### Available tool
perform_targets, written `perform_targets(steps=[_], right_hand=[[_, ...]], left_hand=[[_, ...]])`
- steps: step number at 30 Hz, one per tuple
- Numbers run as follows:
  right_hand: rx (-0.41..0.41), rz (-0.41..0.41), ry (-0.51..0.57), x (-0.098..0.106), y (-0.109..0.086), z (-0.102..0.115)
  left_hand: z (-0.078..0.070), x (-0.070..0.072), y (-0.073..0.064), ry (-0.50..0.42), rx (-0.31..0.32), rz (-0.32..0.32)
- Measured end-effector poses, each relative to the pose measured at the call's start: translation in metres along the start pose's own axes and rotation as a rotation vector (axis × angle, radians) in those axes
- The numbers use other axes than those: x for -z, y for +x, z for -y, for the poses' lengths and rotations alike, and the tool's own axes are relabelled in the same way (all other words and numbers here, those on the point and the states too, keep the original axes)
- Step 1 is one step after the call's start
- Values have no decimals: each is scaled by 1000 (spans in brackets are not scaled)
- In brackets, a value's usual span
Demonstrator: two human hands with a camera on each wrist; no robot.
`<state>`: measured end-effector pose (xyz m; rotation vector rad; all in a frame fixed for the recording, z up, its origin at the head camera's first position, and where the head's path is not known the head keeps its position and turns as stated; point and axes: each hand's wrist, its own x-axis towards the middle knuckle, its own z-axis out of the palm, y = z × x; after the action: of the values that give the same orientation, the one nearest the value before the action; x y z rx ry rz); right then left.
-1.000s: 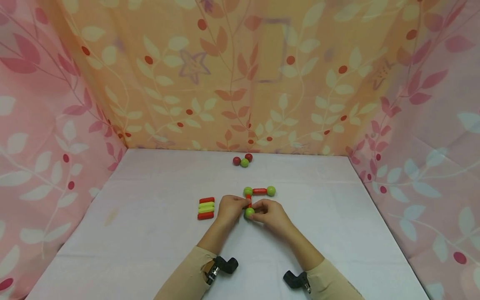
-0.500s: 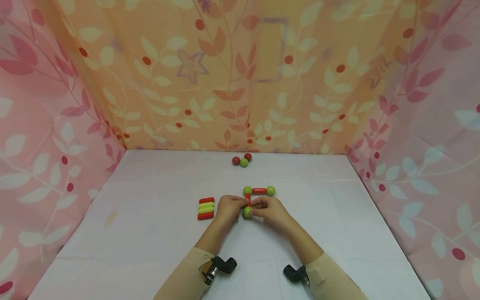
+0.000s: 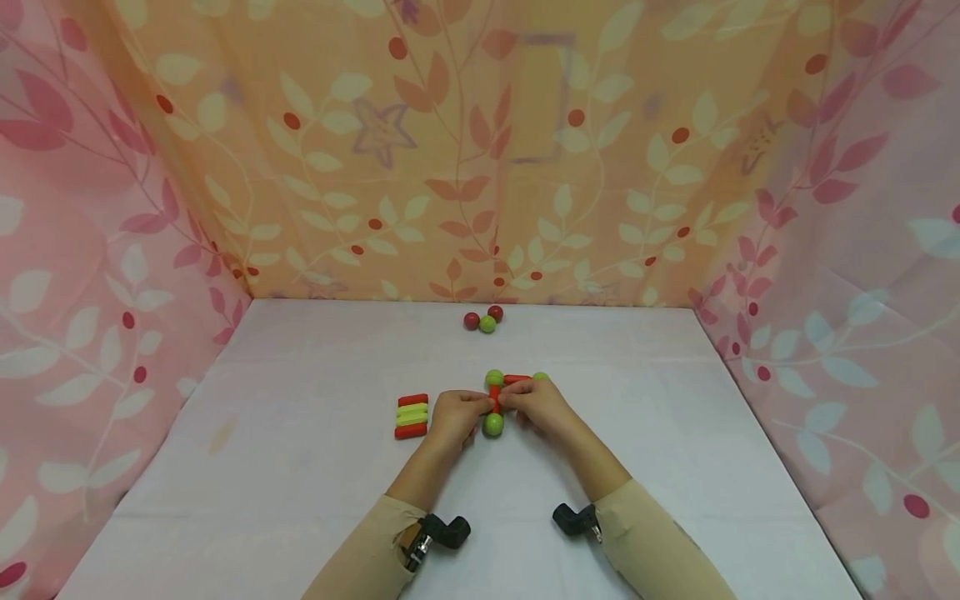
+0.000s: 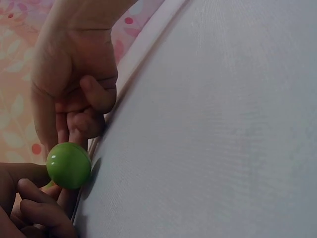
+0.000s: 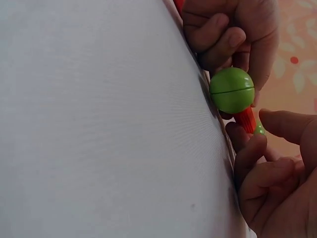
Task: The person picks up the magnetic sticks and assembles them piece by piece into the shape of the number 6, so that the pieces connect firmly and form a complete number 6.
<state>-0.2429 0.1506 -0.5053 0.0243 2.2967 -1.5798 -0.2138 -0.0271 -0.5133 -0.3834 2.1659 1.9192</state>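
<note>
Green balls and red rods form an L-shaped piece. A red rod (image 3: pixel 495 398) links the front green ball (image 3: pixel 492 425) to the corner green ball (image 3: pixel 495 378). From that corner a second red rod (image 3: pixel 517 379) runs right to another green ball (image 3: pixel 541 377), partly hidden behind my right hand. My left hand (image 3: pixel 456 417) pinches the front rod from the left. Opposite it, my right hand (image 3: pixel 536 404) has thumb and fingertips at the same rod. In the right wrist view, the front ball (image 5: pixel 232 90) shows a groove, with the rod (image 5: pixel 245 120) leading away between the hands.
Left of the hands lies a row of red and yellow-green rods (image 3: pixel 412 417). Two red balls (image 3: pixel 471 321) and a green ball (image 3: pixel 487 324) sit near the back edge. A white cloth (image 3: pixel 315 492) covers the table; patterned curtains (image 3: pixel 480 150) stand around three sides.
My right hand has left the front green ball and shifted up to the front rod, now overlapping the right-hand ball. The left hand stays on the rod.
</note>
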Motion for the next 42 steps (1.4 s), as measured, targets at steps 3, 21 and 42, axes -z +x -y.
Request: perform_targets(steps=[3, 21, 42], right_hand=[[-36, -12, -10, -1, 6, 1], [-81, -32, 87, -6, 11, -1], [-107, -42, 99, -10, 13, 0]], left_hand=[[0, 0, 0, -5, -10, 7], [-13, 41, -6, 298, -181, 76], [2, 172, 40, 591, -266, 218]])
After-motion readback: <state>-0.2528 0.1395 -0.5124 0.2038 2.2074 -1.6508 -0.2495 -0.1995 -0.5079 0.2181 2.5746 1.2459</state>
